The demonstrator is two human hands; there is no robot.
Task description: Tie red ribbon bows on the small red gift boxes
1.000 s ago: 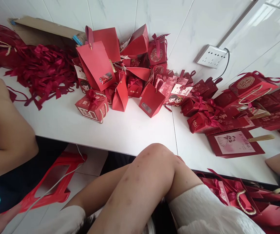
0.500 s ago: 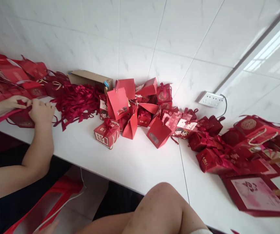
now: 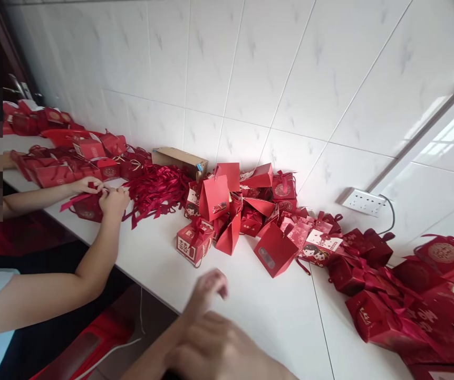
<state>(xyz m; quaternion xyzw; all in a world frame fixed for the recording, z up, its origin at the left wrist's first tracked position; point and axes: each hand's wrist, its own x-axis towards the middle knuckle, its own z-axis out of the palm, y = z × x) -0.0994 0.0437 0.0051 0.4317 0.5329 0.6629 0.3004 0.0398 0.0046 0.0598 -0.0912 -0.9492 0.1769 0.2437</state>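
Nearest box: small red gift box [image 3: 192, 247], lid shut and tied with a ribbon bow; it stands on the table just beyond the left hand, apart from it. Contents hidden.
Windowed carton: red carton [image 3: 274, 252] tipped on its side to the right of the gift box; it has a small clear window, too small to tell what is inside.
Heap behind: tall red cartons [image 3: 213, 197] and printed boxes piled against the wall, some upright, some leaning.
Cardboard box: brown box [image 3: 178, 159] lying on its side at the wall — inside not visible.
Ribbons: loose heap of red ribbons [image 3: 156, 189] on the table in front of the cardboard box.
Right side: more dark red boxes [image 3: 373, 311] crowded along the table, several with bows.
Left hand: left hand [image 3: 206, 293] raised over the near table edge, forearm coming up from lower left, fingers loosely curled. It is blurred; nothing shows in the fingers, and I cannot tell whether they are pinched together.
Co-worker: two co-worker's hands [image 3: 113, 201] meet over a dark red box [image 3: 87, 210] at the left, fingers on its ribbon.
Surface: white table [image 3: 250, 311] with one seam.
Room: white tiled wall [image 3: 250, 79]; a power strip [image 3: 363, 201] leans against it — red stool [image 3: 92, 343] below the table.
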